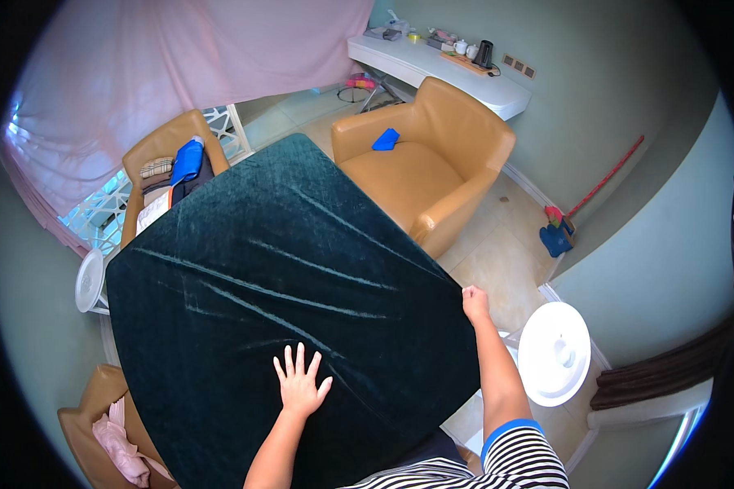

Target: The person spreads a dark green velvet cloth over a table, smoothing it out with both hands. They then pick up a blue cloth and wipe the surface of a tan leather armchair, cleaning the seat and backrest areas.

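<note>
A dark green velvet cloth [232, 299] covers the table before me, with several long creases running across it. My left hand [300, 382] lies flat on the cloth near the table's front, palm down, fingers spread. At the table's right edge my right hand [476, 302] is closed on the cloth's edge, the arm stretched out. The cloth is drawn into folds between the two hands. How far it hangs down on the right is hidden.
A tan leather armchair [428, 165] with a blue cloth [385, 139] stands beyond the table. Folded clothes lie on another armchair [133, 159] at the left; a pink cloth [119, 443] lies on a third. A round white lid [553, 354] stands at the right, a white desk [428, 76] behind.
</note>
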